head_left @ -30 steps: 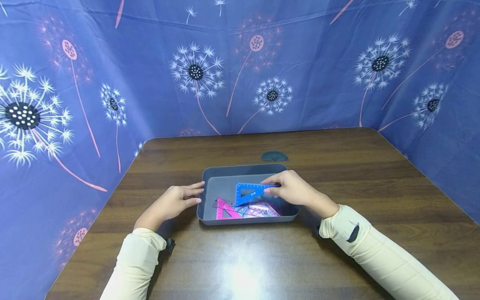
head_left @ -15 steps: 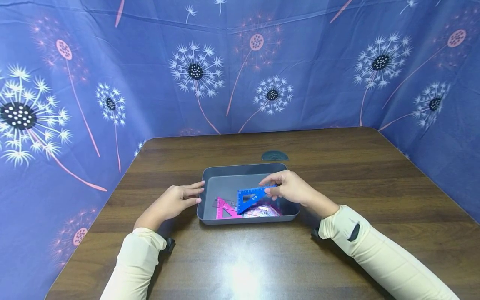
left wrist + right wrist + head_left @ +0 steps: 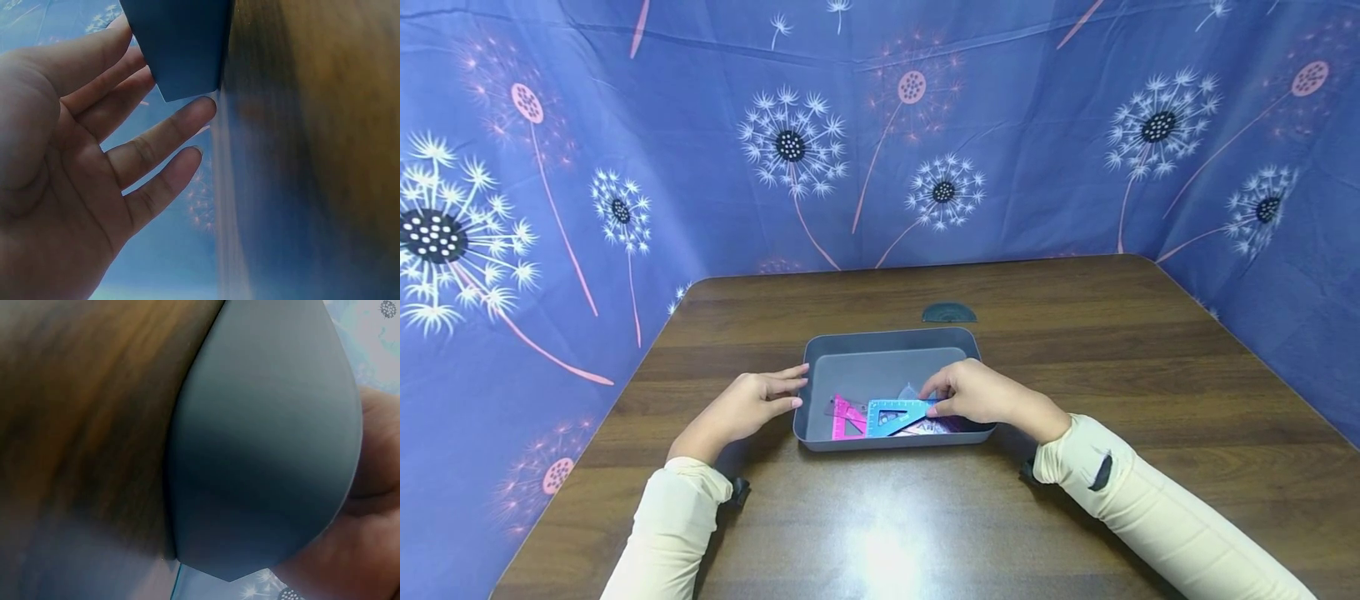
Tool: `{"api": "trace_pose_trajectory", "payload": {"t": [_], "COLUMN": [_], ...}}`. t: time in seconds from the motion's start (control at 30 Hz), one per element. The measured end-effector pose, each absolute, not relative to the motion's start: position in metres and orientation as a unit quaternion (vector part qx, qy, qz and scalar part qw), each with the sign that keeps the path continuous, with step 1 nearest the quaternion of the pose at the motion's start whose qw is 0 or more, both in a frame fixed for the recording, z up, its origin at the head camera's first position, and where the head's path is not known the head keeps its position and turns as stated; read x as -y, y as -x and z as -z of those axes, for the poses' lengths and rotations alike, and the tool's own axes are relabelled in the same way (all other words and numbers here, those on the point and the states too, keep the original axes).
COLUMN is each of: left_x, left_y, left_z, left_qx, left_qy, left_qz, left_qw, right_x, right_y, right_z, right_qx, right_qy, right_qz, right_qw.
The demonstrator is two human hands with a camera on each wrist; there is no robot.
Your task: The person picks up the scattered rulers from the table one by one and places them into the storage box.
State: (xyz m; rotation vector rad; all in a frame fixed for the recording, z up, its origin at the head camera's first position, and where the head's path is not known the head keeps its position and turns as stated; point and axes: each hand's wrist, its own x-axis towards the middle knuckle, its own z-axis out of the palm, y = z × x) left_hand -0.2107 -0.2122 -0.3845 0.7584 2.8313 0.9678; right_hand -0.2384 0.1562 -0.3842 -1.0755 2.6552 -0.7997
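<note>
A grey tray (image 3: 880,342) stands on the wooden table. Inside its near right part, my right hand (image 3: 973,392) pinches the corner of a blue set square (image 3: 878,405) between thumb and fingers. Left of the blue one lies a pink set square (image 3: 844,421). Clear plastic pieces lie partly under the blue set square and my right hand, so their shapes are hard to make out. My left hand (image 3: 748,408) touches the tray's left wall with extended fingers; in the left wrist view its fingers are spread beside the tray corner (image 3: 181,50). The tray wall hides my right fingertips in the right wrist view.
A dark protractor (image 3: 949,312) lies on the table (image 3: 760,308) behind the tray. Blue cloth (image 3: 880,167) with a dandelion print hangs around the table's back and sides.
My right hand has lowered into the tray with the blue set square, which now lies lower, beside the pink one. My left hand stays at the tray's left wall.
</note>
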Motion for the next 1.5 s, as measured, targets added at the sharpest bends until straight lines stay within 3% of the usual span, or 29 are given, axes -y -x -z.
{"api": "trace_pose_trajectory", "payload": {"t": [0.77,1.13,1.5], "left_x": [0.211,0.212,0.216], "left_y": [0.209,0.211,0.211], "left_z": [0.386,0.388,0.388], "left_qx": [-0.918,-0.917,-0.918], "left_qy": [-0.236,-0.244,-0.234], "left_qz": [-0.318,-0.315,-0.318], "left_qw": [0.031,0.033,0.036], "right_x": [-0.156,-0.173,-0.19], "right_y": [0.238,0.244,0.295], "right_z": [0.384,0.359,0.324], "right_qx": [-0.895,-0.897,-0.904], "right_qy": [0.368,0.346,0.313], "right_qz": [0.238,0.275,0.289], "right_qw": [0.08,0.014,-0.04]}}
